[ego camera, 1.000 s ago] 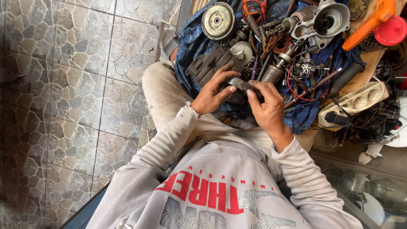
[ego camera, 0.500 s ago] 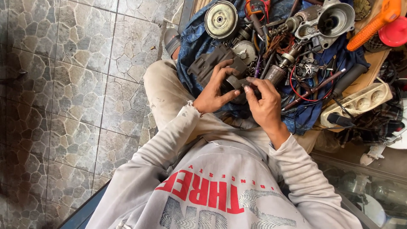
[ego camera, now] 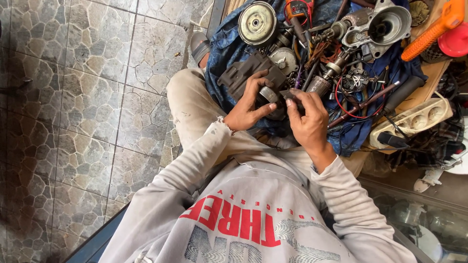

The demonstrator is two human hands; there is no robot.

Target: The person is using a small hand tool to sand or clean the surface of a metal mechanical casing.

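The left hand [ego camera: 247,104] grips a dark plastic housing [ego camera: 248,73], thumb reaching toward a small round metal part [ego camera: 267,94] at its near end, fingers curled closed around the casing's edge. The right hand [ego camera: 306,117] meets it from the other side, its fingers pinched closed on a small dark piece [ego camera: 287,94] just beside that round part; what exactly the piece is, I cannot tell. Housing and hands sit over the person's lap, at the near edge of a blue cloth [ego camera: 224,46] heaped with tool parts: a round pulley [ego camera: 257,23] above the housing, a grey gear case [ego camera: 387,24] farther right, red wires [ego camera: 348,104] and 2 or more motor armatures [ego camera: 324,78] between. An orange handle [ego camera: 431,29] and a cream power strip [ego camera: 414,122] lie at the right on a wooden surface [ego camera: 429,83]. The housing looks stiff, light for its bulk, and likely a little greasy, so the broad body held in the palm seems the safest hold, with thin edges and tabs more liable to crack. The round metal part is probably dense and slick, best taken by its rim between fingertip and thumb. The tiled floor [ego camera: 73,97] lies to the left.
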